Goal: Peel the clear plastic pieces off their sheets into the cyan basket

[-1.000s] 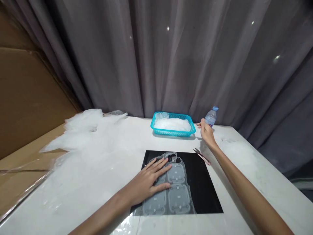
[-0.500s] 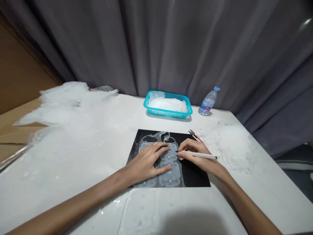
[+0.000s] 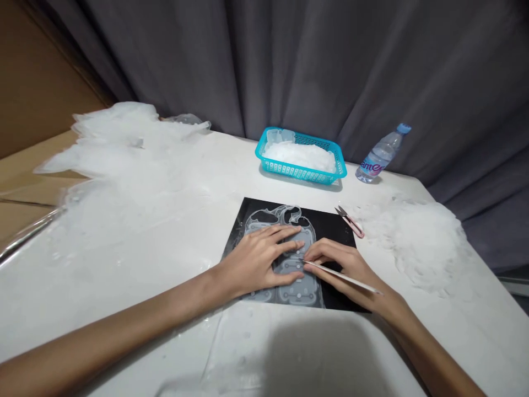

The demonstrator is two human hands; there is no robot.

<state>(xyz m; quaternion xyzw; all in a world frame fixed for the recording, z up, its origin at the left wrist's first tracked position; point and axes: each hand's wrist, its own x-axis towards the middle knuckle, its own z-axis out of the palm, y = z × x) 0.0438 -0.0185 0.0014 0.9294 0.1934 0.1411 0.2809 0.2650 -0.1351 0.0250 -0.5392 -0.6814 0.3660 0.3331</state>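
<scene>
A clear moulded plastic sheet (image 3: pixel 298 296) with rounded rectangular panels lies on a black mat (image 3: pixel 339 302). Spread flat across it, my left hand (image 3: pixel 260 256) presses down with its fingers apart. Between the thumb and fingers of my right hand (image 3: pixel 345 267) is a slim white pen-like tool (image 3: pixel 351 280). Its tip meets the sheet near the right-hand panels, beside my left fingertips; the tip itself is too small to make out. Thin looping strips of plastic stick out at the sheet's top end. My left hand covers part of the left panels.
Thread snips (image 3: pixel 352 223) with pink handles lie by the mat's upper right corner. Behind stand a blue basket (image 3: pixel 301 177) of whitish plastic pieces and a water bottle (image 3: pixel 380 157). Translucent plastic heaps (image 3: pixel 430 242) sit right, and another pile (image 3: pixel 119 140) left, near cardboard (image 3: pixel 25 165).
The view has tilted and shifted, so things on the table sit differently in it. The tool's tip has moved down along the sheet, and my right hand has come clear of the snips.
</scene>
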